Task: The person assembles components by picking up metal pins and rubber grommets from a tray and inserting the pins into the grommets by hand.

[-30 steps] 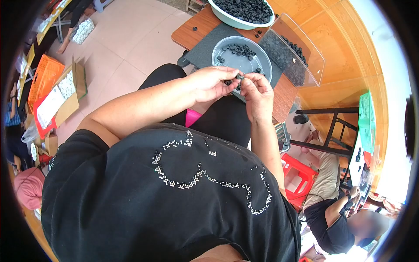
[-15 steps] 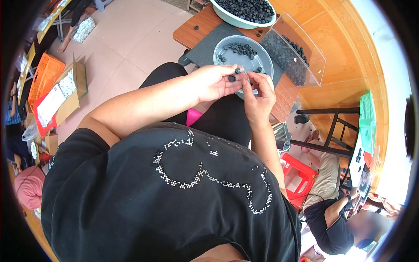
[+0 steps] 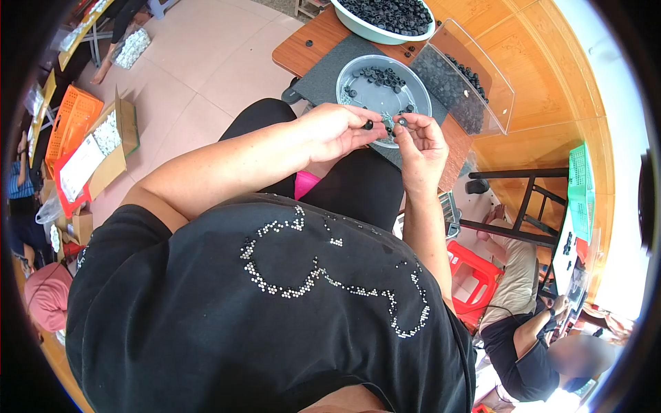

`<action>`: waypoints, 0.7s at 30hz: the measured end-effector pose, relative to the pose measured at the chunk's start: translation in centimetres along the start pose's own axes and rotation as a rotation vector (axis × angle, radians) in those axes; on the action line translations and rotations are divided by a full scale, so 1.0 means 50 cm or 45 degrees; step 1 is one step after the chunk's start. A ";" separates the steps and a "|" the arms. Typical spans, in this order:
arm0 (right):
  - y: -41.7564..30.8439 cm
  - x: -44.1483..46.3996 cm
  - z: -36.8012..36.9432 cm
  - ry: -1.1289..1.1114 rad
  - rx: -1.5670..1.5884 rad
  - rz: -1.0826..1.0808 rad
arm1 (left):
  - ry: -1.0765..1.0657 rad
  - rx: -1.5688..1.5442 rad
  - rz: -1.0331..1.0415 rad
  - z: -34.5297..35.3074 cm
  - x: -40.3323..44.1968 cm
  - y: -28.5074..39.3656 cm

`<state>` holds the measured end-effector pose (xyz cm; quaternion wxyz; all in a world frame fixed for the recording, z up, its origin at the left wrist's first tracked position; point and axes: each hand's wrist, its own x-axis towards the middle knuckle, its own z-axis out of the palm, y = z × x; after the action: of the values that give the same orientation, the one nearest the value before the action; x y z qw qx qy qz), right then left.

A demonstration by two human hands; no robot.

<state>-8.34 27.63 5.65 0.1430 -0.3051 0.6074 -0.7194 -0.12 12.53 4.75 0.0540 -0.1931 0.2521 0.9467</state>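
Note:
My left hand (image 3: 337, 131) has its fingers curled around a small round black part (image 3: 368, 124), which looks like a plastic knob. Close by on the right, my right hand (image 3: 422, 141) pinches another small black piece (image 3: 403, 122) with a shiny centre between thumb and fingers. Both hands are over the near edge of a round grey basin (image 3: 372, 101). Inside it lie loose black knobs (image 3: 383, 78) and a few small silvery bits (image 3: 387, 118), too small to name. A dark grey mat (image 3: 323, 79) lies under the basin.
A pale tub (image 3: 354, 26) heaped with black parts stands at the back of the wooden table (image 3: 292, 55). Right of the basin is a clear tray (image 3: 506, 103) with more. A co-worker (image 3: 523, 344) sits at right near a red stool (image 3: 475, 279). At left is an open carton (image 3: 124, 131).
My hands have drawn apart, the right moving rightward with a small black piece in its fingertips. My left fingers have closed more around the black knob.

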 end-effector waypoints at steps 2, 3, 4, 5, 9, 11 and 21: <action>-0.001 -0.006 0.002 -0.027 -0.082 -0.020 | -0.026 -0.012 0.028 -0.002 0.000 0.000; -0.001 -0.008 0.003 -0.041 -0.123 -0.031 | -0.043 -0.009 0.040 -0.001 -0.003 0.001; 0.002 -0.009 0.001 -0.050 -0.240 -0.076 | -0.061 -0.006 0.052 0.000 -0.005 0.002; 0.006 -0.009 -0.002 -0.059 -0.357 -0.122 | -0.100 -0.002 0.049 -0.002 -0.005 0.002; -0.003 -0.013 0.016 0.080 -0.299 -0.079 | -0.232 0.007 0.042 -0.016 -0.001 0.002; -0.007 -0.012 0.016 0.075 -0.406 -0.155 | -0.257 0.018 0.044 -0.016 -0.002 0.002; -0.029 -0.013 0.026 0.020 -0.778 -0.444 | -0.314 0.102 -0.001 -0.009 -0.005 -0.001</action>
<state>-6.80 27.28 6.96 -0.0848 -0.4274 0.7344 -0.5205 0.29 12.35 4.45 0.0926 -0.0731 0.2810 0.9524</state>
